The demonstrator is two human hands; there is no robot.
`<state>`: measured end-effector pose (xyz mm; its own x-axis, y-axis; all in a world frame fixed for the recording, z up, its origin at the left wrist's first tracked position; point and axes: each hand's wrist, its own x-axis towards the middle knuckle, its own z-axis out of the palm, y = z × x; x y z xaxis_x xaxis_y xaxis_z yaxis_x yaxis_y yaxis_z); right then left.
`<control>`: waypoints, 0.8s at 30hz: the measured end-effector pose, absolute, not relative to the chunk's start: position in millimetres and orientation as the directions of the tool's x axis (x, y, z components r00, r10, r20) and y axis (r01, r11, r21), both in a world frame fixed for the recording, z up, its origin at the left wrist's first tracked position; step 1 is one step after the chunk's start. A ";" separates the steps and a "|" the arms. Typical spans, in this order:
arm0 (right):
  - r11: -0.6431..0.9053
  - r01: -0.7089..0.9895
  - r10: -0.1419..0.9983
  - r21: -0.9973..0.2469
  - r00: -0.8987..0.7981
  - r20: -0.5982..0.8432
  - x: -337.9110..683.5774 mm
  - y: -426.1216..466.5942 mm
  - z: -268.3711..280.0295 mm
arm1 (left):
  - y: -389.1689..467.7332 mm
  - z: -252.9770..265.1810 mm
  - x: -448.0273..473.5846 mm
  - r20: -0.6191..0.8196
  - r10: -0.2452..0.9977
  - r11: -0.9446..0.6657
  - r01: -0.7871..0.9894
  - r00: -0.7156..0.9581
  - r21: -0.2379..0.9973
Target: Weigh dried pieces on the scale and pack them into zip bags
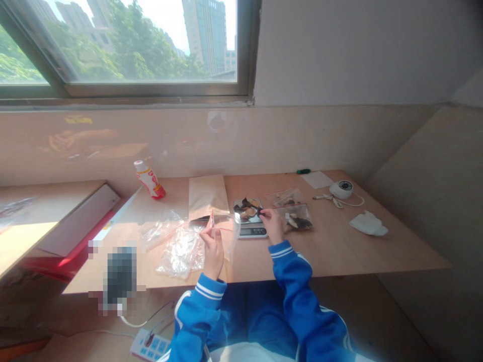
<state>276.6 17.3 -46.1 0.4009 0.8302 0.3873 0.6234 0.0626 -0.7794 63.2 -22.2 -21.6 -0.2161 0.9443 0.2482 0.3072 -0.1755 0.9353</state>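
Note:
My left hand (213, 251) is closed on the edge of a clear zip bag (231, 232), which it holds up in front of the scale. A white kitchen scale (245, 232) with a small display stands on the table, and dark and tan dried pieces (247, 208), looking like dried fungus, are heaped on its plate. My right hand (272, 223) reaches over the right edge of the plate. Its fingertips are pinched on one dark dried piece (261, 213). Right of that hand lies a clear bag with similar dried pieces (298, 221), and another filled bag (285, 198) is behind it.
Several clear plastic bags (181, 251) lie at left, and a brown paper bag (207, 196) behind my left hand. A red-white bottle (150, 181) stands back left. Rightward are a white round device (341, 189) with a cable, a white crumpled cloth or tissue (368, 223) and a green-handled tool (303, 171).

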 end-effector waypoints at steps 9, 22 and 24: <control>0.365 0.322 0.892 -0.874 0.149 0.427 226.8 -12.5 40.1 | -25.3 -26.8 71.7 0.262 0.951 -0.212 0.271 -0.164 0.939; 0.146 0.808 0.949 -0.571 0.049 0.311 247.5 39.3 -57.1 | -28.1 -30.3 65.9 0.184 0.946 -0.113 0.258 -0.269 0.960; 0.144 0.818 0.950 -0.557 0.043 0.310 247.5 39.5 -61.5 | -28.4 -30.5 66.6 0.166 0.949 -0.100 0.245 -0.268 0.964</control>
<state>247.5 39.5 -61.5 0.0433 0.9498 0.3098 0.8179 0.1444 -0.5569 66.6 -28.4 -30.5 -0.2681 0.9489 0.1663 0.2449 -0.0998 0.9644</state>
